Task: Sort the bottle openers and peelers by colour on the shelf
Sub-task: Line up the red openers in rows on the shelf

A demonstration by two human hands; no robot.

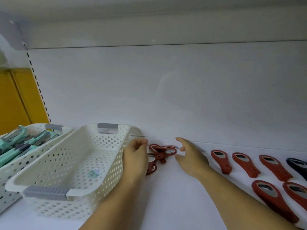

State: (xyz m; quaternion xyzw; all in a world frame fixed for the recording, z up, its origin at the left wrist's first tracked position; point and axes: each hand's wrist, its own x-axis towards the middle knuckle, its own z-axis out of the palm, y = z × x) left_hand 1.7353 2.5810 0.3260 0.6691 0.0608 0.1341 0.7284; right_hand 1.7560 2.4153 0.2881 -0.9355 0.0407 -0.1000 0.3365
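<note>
Between the hands, mid-shelf point(174, 196), lies a tangled red pile point(162, 151) of openers. R hand point(191, 156) is spread open, reaching for it, prob. to extend the red rows point(221, 161) at right. L hand point(136, 156) is curled beside the basket point(79, 163); can't tell if it's gripping anything.

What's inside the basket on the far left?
Teal-handled peelers piled in the far-left basket; whatever lies beneath them is hidden by the pile and the basket wall.

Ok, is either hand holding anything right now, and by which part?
The right hand is open, holding nothing. The left hand is curled beside the pile of red plastic bottle openers; whether it grips one cannot be told.
</note>
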